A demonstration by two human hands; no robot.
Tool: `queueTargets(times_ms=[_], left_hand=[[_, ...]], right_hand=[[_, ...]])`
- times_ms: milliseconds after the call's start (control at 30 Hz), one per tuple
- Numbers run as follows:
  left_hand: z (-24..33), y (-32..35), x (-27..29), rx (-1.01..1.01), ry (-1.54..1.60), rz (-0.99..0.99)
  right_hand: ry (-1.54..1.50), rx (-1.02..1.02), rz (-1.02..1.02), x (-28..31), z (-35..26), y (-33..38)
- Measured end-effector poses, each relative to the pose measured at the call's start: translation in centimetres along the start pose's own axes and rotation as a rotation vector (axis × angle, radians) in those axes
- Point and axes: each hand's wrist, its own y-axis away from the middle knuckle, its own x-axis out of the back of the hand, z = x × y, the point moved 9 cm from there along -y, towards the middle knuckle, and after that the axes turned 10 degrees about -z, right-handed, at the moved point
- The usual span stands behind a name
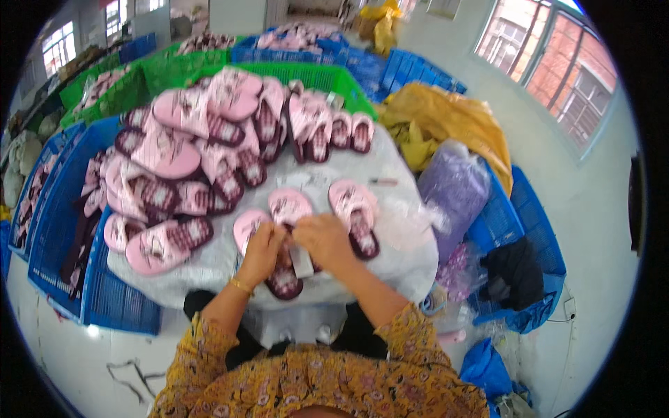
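My left hand (262,252) and my right hand (325,240) meet over a pair of pink slippers at the table's front, fingers bent and pinched close together. Between them a small white tag (302,262) hangs below my right fingers. What my left fingers pinch is hidden. The left slipper (284,284) shows its dark plaid insole beneath my hands; the other slipper (290,203) shows a pink printed upper and is partly covered. Just right of my right hand lies a single pink slipper (353,209) with a dark sole.
A heap of similar slippers (174,153) covers the left and back of the white-covered table (397,272). A small slim tool (384,182) lies at right. Blue crates (118,299) and a green crate (341,83) surround the table. A purple bundle (456,181) stands at right.
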Motion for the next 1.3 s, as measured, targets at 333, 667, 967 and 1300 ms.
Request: queueTargets(times_ms=[333, 667, 967, 1300], left_hand=[[0.3, 1.0, -1.5, 0.103, 0.191, -0.13], [-0.3, 0.4, -1.2, 0.087, 0.091, -0.218], [0.3, -0.1, -1.9, 0.032, 0.064, -0.296], [-1.0, -0.3, -1.9, 0.047, 0.186, -0.191]], right_hand=[[-0.323, -0.182, 0.004, -0.7, 1.6, 1.6], [-0.323, -0.176, -0.027, -1.3, 2.1, 2.1], [-0.34, -0.139, -0.116, -1.6, 2.1, 2.2], [-0.248, -0.1, -0.153, -1.5, 1.3, 2.1]])
